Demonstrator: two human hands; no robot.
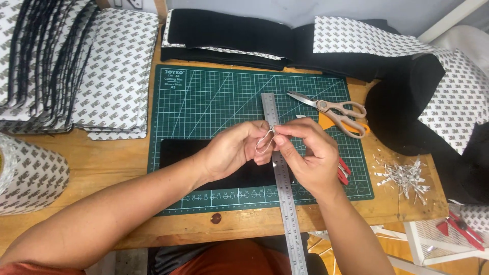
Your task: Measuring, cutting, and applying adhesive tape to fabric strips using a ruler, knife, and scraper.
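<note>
My left hand (239,147) and my right hand (308,153) meet over the middle of a green cutting mat (204,102). Together they pinch a thin curled white strip (265,140) between the fingertips. Under the hands lies a flat black foam piece (178,150) on the mat. A long steel ruler (285,203) runs from the mat's middle down past the table's front edge, passing beneath my right hand.
Beige-handled scissors (331,109) and an orange tool lie at the mat's right. A red-handled tool (344,170) peeks out beside my right hand. Stacks of patterned backed sheets (102,71) sit left, black foam rolls (229,35) at the back, cut scraps (405,175) right.
</note>
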